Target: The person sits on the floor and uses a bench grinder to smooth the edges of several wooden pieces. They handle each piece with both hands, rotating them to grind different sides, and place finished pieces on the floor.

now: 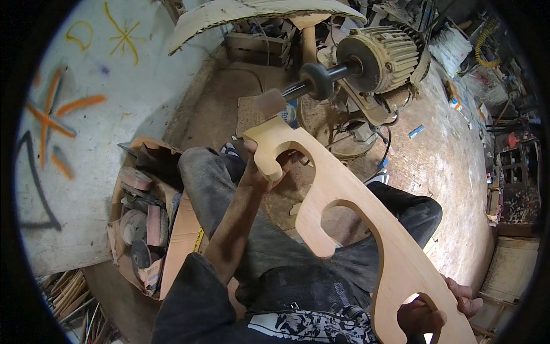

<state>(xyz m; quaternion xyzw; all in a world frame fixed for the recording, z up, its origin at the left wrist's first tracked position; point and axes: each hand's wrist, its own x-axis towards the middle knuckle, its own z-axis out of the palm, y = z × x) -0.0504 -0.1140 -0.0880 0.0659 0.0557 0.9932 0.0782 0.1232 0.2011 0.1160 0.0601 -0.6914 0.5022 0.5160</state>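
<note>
A long, pale wooden board with curved hook-shaped cutouts along one side slants from the upper middle to the lower right. My left hand grips its far end by the first hook, its fingers partly hidden behind the wood. At the near end, my right hand is closed around the board, showing through the last cutout and past the outer edge. A small brown sanding drum sits on the black shaft of an electric motor. The board's far tip is close below the drum; whether they touch I cannot tell.
A torn cardboard box of abrasive discs and blocks stands left of my legs. Overhead, a cardboard sheet hangs above the shaft. A black cable runs below the motor. Thin sticks lie lower left, beside the painted white wall.
</note>
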